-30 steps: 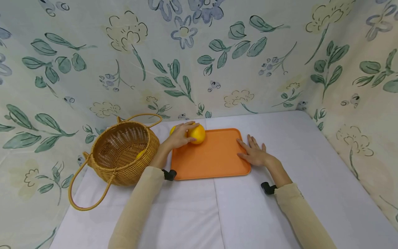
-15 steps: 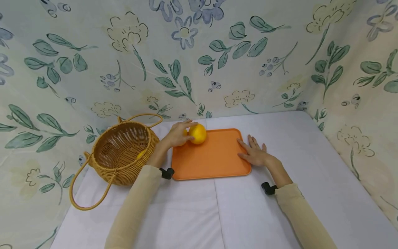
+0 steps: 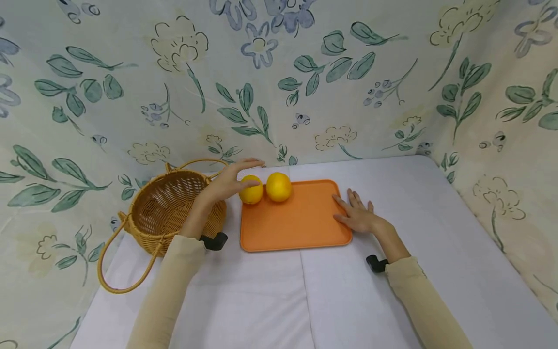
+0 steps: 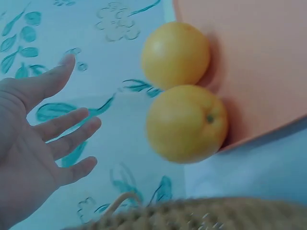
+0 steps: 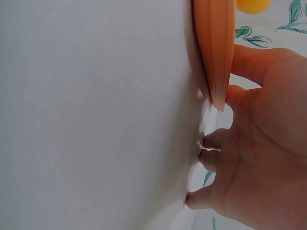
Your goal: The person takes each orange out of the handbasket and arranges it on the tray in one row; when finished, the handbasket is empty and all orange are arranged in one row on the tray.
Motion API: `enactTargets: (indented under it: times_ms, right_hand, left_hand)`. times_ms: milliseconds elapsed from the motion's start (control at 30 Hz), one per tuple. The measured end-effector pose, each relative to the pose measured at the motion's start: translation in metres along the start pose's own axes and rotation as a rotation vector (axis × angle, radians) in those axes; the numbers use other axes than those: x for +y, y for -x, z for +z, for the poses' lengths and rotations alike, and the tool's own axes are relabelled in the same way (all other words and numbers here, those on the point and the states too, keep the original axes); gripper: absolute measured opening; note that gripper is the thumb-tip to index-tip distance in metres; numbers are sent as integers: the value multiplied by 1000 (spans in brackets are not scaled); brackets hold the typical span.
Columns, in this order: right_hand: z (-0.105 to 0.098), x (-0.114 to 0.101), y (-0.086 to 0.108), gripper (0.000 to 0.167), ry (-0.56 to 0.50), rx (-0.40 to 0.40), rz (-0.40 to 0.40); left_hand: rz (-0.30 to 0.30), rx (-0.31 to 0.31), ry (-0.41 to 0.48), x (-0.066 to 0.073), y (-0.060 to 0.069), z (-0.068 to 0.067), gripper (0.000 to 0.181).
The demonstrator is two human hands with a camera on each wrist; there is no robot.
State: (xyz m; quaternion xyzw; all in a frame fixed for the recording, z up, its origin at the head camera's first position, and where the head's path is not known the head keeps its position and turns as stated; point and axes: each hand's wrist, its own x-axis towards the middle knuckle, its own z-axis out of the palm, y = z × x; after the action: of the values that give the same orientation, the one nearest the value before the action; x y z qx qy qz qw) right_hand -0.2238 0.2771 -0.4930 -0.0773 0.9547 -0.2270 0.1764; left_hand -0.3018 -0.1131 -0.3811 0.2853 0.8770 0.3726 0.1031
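Observation:
Two oranges sit side by side at the back left corner of an orange tray [image 3: 296, 223]: a left orange [image 3: 252, 193] and a right orange [image 3: 279, 187]. My left hand [image 3: 227, 183] hovers just left of them with fingers extended, holding nothing; in the left wrist view a gap parts that hand [image 4: 33, 139] from both oranges. At the tray's right edge, my right hand [image 3: 359, 217] rests with spread fingers. Its thumb and index finger touch the rim, as the right wrist view shows, while the other fingertips of this hand [image 5: 264, 134] meet the tablecloth.
A round wicker basket [image 3: 146, 241] with two hoop handles stands left of the tray, partly behind my left forearm. White cloth [image 3: 261, 300] covers the table. A floral curtain [image 3: 244, 111] hangs along the back and sides.
My left hand has let go of the right orange and moved left and up, uncovering the left orange. The forearm now covers the yellow thing in the basket. My right hand stays put.

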Motion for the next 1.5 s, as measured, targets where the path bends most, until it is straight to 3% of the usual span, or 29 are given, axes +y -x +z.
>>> enactTargets:
  times_ms: [233, 400, 633, 767, 1100, 1367, 1500]
  right_hand:
    - [0, 0, -1, 72, 3, -8, 4]
    - [0, 1, -2, 72, 8, -8, 2]
    - [0, 2, -2, 72, 3, -6, 2]
    - [1, 2, -2, 72, 10, -3, 5]
    - [1, 1, -2, 73, 6, 2, 5]
    - [-1, 1, -1, 72, 6, -1, 3]
    - [-2, -1, -1, 72, 1, -1, 2]
  left_hand:
    - [5, 17, 40, -1, 31, -49, 53]
    - [-15, 41, 13, -8, 50, -78, 46]
    - [-112, 21, 31, -30, 71, -106, 43]
    - [-142, -14, 9, -42, 75, -116, 40]
    - [-113, -130, 76, -66, 72, -136, 33]
    - [-149, -211, 78, -83, 69, -139, 32]
    - [-196, -244, 85, -92, 69, -138, 34]
